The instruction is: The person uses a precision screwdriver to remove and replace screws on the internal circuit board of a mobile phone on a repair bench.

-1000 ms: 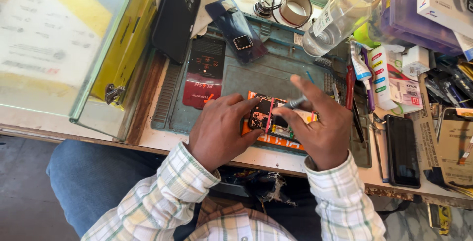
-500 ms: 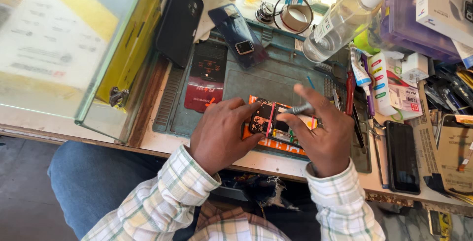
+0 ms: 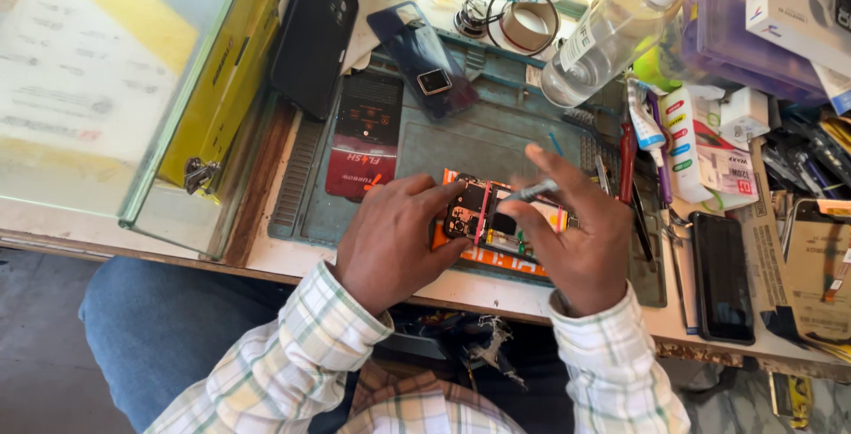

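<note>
The opened phone, its back off and orange frame showing, lies on the grey work mat at the counter's front edge, steadied by the left hand while the right hand pinches a slim grey tool over it, a clear bottle beyond

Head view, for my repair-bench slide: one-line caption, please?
Left hand steadies an opened phone on a work mat while the right hand applies a slim tool.

Pale checked sleeves, blue jeans
</note>
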